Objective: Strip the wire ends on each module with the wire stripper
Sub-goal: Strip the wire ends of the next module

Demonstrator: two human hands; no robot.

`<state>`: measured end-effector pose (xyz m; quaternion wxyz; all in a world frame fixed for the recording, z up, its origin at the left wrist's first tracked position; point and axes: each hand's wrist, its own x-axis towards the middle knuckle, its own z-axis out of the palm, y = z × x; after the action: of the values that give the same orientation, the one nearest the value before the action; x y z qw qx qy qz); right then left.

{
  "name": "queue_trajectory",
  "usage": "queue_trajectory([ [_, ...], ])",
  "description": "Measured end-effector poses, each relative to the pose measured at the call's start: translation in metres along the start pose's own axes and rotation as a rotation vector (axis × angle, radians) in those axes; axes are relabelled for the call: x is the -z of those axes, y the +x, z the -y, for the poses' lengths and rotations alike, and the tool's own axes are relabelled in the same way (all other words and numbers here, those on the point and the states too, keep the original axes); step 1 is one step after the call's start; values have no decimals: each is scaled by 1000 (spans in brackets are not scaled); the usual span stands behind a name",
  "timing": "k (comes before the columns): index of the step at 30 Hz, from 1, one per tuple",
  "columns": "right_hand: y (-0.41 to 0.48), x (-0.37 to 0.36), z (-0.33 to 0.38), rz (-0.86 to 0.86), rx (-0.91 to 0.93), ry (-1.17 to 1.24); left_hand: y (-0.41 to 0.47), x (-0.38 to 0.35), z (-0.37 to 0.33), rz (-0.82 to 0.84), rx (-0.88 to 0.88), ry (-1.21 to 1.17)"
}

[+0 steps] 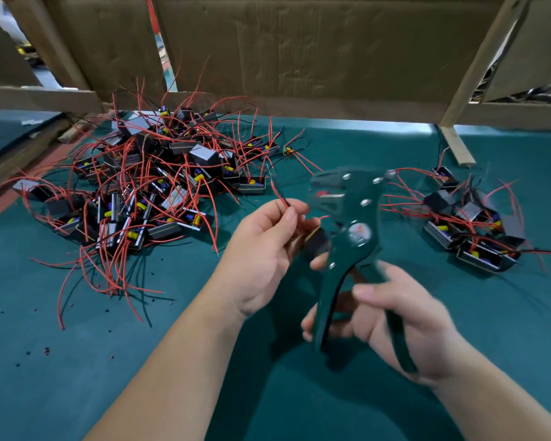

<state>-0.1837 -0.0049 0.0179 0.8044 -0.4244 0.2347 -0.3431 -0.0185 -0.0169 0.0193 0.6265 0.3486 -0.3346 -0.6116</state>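
The left hand (261, 249) pinches a red wire (279, 194) between thumb and forefinger, with the wire end pointing up, and its other fingers are curled around a small dark module (317, 241), which is mostly hidden behind the tool. The right hand (395, 319) grips the two handles of the green wire stripper (347, 224) and holds it upright, so that the head is just beside the pinched wire. The tool is blurred, so I cannot tell whether its jaws are apart or closed, or whether the wire is already between them. On the green mat (77, 361) there are two groups of modules: a large tangled pile (147, 192) on the left side and a much smaller group (471, 224) on the right side, well apart from each other. I judge that the small group holds the finished modules and the large pile the ones waiting, but the wire tips are too small to confirm this. Small dark bits (46, 351) scattered on the mat near the person look like cut pieces of insulation, which suggests that some stripping is done. If this reading is correct, the task is in an early part: only a few modules are finished, one is in hand now, and most of the work remains in the left pile
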Motion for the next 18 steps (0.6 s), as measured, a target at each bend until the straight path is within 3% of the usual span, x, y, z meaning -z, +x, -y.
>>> queue_trajectory([
  [3,-1,-1,-2,-10,-54,-76,2,0,-4,-16,3,-115],
  [7,-2,0,5,65,-136,4,4,2,-4,-70,-37,-147],
  [12,-1,1,9,11,-76,95,5,4,-6,-142,-46,-144],
  [18,-2,1,12,234,-130,311,3,1,-5,-70,-73,-152],
])
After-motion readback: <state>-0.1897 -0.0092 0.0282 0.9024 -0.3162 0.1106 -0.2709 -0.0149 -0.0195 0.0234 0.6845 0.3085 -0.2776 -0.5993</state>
